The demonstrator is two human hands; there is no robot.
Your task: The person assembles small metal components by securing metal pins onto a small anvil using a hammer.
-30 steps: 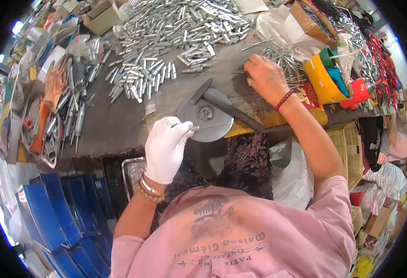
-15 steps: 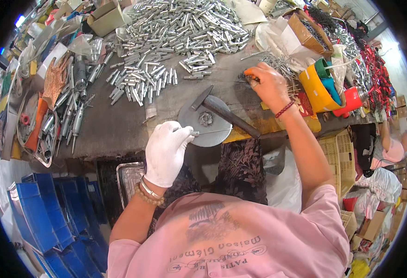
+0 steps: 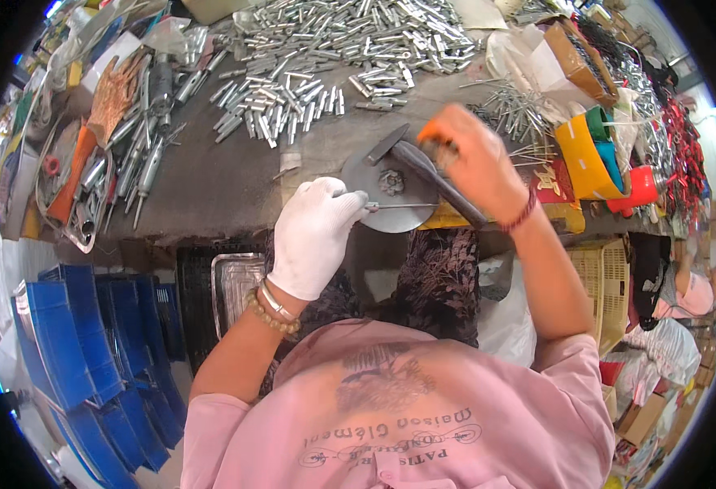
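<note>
My left hand (image 3: 316,236), in a white glove, pinches a thin metal rod (image 3: 407,205) with a thicker silver end at the fingertips. The rod points right across a round grey metal disc (image 3: 366,181), which has a rough, worn centre. A hammer (image 3: 446,186) rests over the disc's right side, its dark handle slanting toward the table's near edge. My right hand (image 3: 484,167), slightly blurred, hovers just right of the hammer, with orange covering on a fingertip. Its fingers are curled together around something small and dark that I cannot make out.
A large heap of silver metal tubes (image 3: 350,49) covers the far table. Thin rods (image 3: 517,114) lie at right, beside a yellow container (image 3: 586,159) and a red bottle (image 3: 637,191). Tools (image 3: 150,163) crowd the left. Blue bins (image 3: 72,342) stand below left.
My right hand has left the rods at the right and moved back toward the hammer. My left hand still holds the rod over the disc. The whole view has shifted slightly.
</note>
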